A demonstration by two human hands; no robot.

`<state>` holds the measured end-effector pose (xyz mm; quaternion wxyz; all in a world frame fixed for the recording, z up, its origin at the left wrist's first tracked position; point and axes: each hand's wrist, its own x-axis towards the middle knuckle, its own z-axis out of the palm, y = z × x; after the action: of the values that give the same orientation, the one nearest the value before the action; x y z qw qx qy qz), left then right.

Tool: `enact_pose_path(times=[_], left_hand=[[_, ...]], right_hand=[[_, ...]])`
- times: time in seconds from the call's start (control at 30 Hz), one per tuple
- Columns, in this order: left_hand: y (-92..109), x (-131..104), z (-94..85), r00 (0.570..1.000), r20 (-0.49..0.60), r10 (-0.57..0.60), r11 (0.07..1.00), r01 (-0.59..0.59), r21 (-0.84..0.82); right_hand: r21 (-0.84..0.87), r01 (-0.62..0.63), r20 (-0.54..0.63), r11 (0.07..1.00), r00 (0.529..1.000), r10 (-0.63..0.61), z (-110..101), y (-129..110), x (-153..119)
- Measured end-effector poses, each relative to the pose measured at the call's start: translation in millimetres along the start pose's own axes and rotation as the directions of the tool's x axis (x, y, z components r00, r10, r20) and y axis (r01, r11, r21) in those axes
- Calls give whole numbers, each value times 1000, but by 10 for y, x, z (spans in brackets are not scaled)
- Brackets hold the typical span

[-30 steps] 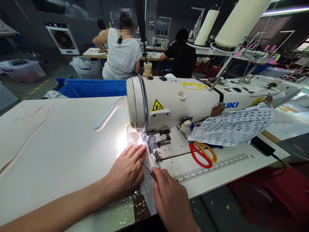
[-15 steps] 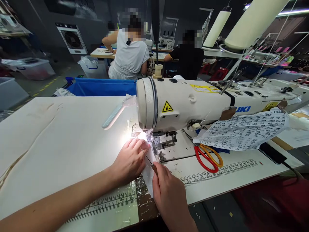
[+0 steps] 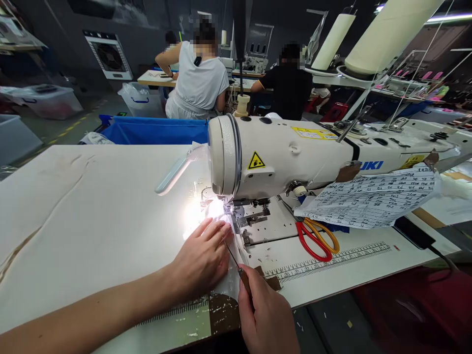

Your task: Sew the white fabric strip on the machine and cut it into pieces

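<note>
Left hand [image 3: 204, 253] flat, right hand [image 3: 265, 312] curled around awl [image 3: 244, 280]

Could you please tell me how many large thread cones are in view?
2: the nearer cone at top right, above the machine, and the farther cone just to its left. More may be hidden.

One awl [image 3: 245, 282], two large thread cones [image 3: 391, 35]

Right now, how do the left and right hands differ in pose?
The left hand is back up with fingers extended, while the right hand is curled. The left hand shows no tool; the right hand grips a pointed tool by its brown handle. Both are bare, beside the sewing machine.
</note>
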<state>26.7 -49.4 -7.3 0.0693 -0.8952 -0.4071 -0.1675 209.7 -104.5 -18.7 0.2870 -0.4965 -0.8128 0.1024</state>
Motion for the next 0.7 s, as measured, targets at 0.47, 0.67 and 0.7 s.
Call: enact_pose_path(times=[0.47, 0.67, 0.7], left_hand=[[-36, 35, -9, 998, 61, -26, 999, 23, 35], [-8, 16, -11, 997, 79, -17, 998, 12, 63], [-11, 12, -11, 996, 87, -15, 998, 9, 66]], right_hand=[[64, -254, -53, 965, 965, 258, -216, 316, -330], [150, -334, -26, 931, 940, 341, -244, 334, -318], [147, -332, -31, 932, 940, 340, -241, 336, -318]])
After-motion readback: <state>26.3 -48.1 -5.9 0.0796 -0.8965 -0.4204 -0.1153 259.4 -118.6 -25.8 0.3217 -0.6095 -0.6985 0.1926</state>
